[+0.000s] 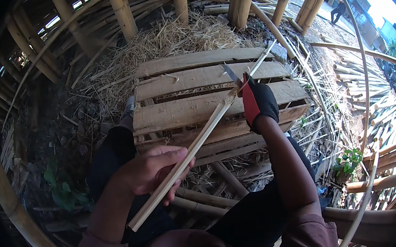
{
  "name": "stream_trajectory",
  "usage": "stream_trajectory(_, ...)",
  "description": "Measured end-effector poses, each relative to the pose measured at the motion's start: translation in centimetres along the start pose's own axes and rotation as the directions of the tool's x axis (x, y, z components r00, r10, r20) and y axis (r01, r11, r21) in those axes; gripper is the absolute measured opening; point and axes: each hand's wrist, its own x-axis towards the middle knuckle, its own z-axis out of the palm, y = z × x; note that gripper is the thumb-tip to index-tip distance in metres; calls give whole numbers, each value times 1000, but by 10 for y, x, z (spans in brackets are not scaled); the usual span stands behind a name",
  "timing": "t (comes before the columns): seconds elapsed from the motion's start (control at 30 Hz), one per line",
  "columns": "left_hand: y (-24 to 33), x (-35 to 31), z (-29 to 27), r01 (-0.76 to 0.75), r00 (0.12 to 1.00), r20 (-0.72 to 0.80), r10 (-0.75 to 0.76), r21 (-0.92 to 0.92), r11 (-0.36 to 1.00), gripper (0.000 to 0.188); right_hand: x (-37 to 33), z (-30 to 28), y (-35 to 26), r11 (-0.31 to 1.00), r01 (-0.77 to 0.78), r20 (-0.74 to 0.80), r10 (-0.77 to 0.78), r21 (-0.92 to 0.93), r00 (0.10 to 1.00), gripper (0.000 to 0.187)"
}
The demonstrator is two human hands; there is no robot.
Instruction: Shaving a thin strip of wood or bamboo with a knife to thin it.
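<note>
One knife (232, 74) at one bamboo strip (192, 154)

Bare left hand (150, 167) holds the bamboo strip between thumb and curled fingers; beyond that grip and rightward, the gloved right hand (260, 100) clasps the knife. The strip slants from below the left grip up past the blade, above wooden slats (175, 114). A tough fibre might make the blade slip toward bare fingers. No writing is legible.

- Your head-worn fisheye camera looked down and ahead from above.
- Your left hand (150, 170) was up close, the slatted crate (180, 112) farther off.
- Its wide view reached the distant sky (385, 8).
</note>
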Motion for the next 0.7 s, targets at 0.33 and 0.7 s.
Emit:
stream_trajectory(0.33,2,1,-7,70,994,-83,-75,-67,995,29,3,17,-7,921,85,21,-83,-381,996,69)
stream_trajectory(0.7,7,-11,-21,118,992,-43,-121,-80,990,35,-6,18,-19,899,178,116,-143,-400,983,74)
